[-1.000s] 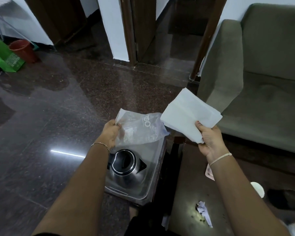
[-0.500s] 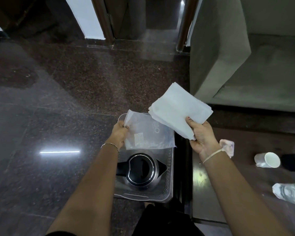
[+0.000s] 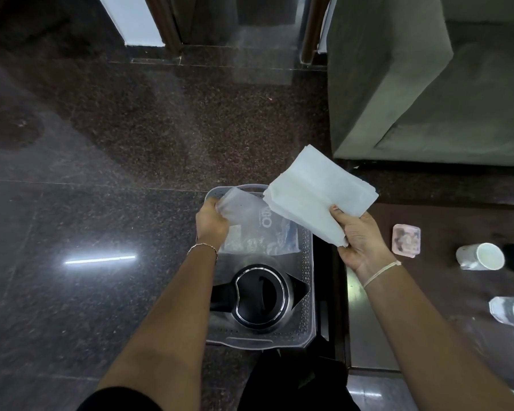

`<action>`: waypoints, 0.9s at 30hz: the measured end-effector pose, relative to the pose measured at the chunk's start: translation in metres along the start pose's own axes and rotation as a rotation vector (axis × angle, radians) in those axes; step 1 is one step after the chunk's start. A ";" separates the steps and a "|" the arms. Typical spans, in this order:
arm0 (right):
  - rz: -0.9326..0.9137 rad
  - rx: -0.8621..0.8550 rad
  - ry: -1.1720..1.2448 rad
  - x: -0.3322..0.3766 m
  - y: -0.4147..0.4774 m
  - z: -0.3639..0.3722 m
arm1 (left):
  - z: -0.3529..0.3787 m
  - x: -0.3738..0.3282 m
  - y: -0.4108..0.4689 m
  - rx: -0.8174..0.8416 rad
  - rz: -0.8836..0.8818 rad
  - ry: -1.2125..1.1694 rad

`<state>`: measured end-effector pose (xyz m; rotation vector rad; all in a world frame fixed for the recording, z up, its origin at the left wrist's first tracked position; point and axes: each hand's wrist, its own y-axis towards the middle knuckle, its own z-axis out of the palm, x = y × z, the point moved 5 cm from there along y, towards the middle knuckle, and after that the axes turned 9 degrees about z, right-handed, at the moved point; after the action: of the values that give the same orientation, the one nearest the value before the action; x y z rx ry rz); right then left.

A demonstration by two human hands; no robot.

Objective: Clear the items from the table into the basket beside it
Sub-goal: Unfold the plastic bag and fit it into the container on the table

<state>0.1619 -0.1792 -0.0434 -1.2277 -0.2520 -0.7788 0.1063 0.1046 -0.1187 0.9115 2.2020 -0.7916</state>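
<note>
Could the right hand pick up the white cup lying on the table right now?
Probably not yet: the right hand is clutching the folded white paper sheets. Nothing blocks the white cup lying on the dark brown table, though.

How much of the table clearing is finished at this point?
Roughly partway. The kettle already sits in the basket on the floor. The left hand holds a clear plastic bag over the basket, and the right hand grips a white folded sheet, not yet dropped in. On the table a pink packet, a white cup and a crumpled clear item remain.
</note>
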 end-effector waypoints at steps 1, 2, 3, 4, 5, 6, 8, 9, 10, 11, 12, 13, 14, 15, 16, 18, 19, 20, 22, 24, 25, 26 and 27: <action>0.000 -0.002 0.002 -0.001 0.000 0.000 | 0.001 0.000 0.000 0.020 0.016 0.007; -0.001 -0.003 0.004 -0.002 -0.001 0.000 | 0.003 -0.001 0.000 0.046 0.038 0.019; -0.001 -0.001 0.006 -0.002 -0.001 0.000 | 0.004 -0.002 0.000 0.072 0.061 0.038; 0.000 0.000 0.008 -0.003 -0.002 0.001 | 0.005 -0.004 -0.001 0.086 0.086 0.066; 0.003 0.001 0.011 -0.004 -0.003 0.002 | 0.004 -0.006 -0.002 0.087 0.114 0.108; 0.005 0.000 0.014 -0.004 -0.004 0.003 | 0.004 -0.009 -0.003 0.074 0.152 0.166; 0.003 -0.006 0.019 -0.003 -0.005 0.006 | 0.001 -0.017 -0.007 0.021 0.237 0.279; 0.000 -0.009 0.020 -0.002 -0.005 0.007 | 0.000 -0.022 -0.010 -0.011 0.272 0.298; 0.000 -0.011 0.021 -0.002 -0.006 0.008 | 0.000 -0.026 -0.011 -0.020 0.289 0.276; 0.002 -0.013 0.024 -0.001 -0.006 0.009 | 0.002 -0.031 -0.012 0.018 0.275 0.213; 0.006 -0.015 0.028 0.000 -0.006 0.010 | 0.008 -0.033 -0.012 0.130 0.220 0.129; 0.009 -0.016 0.032 0.000 -0.006 0.010 | 0.017 -0.036 -0.014 0.297 0.151 0.049; 0.009 -0.017 0.036 0.000 -0.006 0.011 | 0.027 -0.038 -0.018 0.481 0.076 -0.014; 0.009 -0.018 0.039 0.001 -0.005 0.011 | 0.036 -0.039 -0.024 0.651 -0.012 -0.044; 0.009 -0.020 0.038 0.001 -0.005 0.012 | 0.042 -0.039 -0.029 0.786 -0.092 -0.045; 0.013 -0.027 0.032 0.000 -0.003 0.011 | 0.051 -0.034 -0.035 0.931 -0.193 0.004; 0.017 -0.030 0.031 -0.001 -0.002 0.010 | 0.055 -0.032 -0.036 0.959 -0.216 0.030; 0.022 -0.035 0.032 -0.003 0.000 0.009 | 0.058 -0.031 -0.035 0.972 -0.227 0.051; 0.029 -0.044 0.032 -0.005 0.003 0.007 | 0.064 -0.028 -0.034 0.990 -0.236 0.084; 0.036 -0.055 0.027 -0.008 0.006 0.006 | 0.068 -0.025 -0.034 1.012 -0.233 0.116; 0.043 -0.060 0.026 -0.010 0.008 0.005 | 0.071 -0.023 -0.034 1.023 -0.230 0.132; 0.049 -0.064 0.025 -0.012 0.010 0.005 | 0.074 -0.022 -0.034 1.033 -0.225 0.147; 0.055 -0.068 0.024 -0.013 0.011 0.004 | 0.076 -0.021 -0.034 1.042 -0.218 0.161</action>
<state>0.1608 -0.1686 -0.0577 -1.2833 -0.1730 -0.7592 0.1159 0.0222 -0.1413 1.2138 1.9686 -2.1264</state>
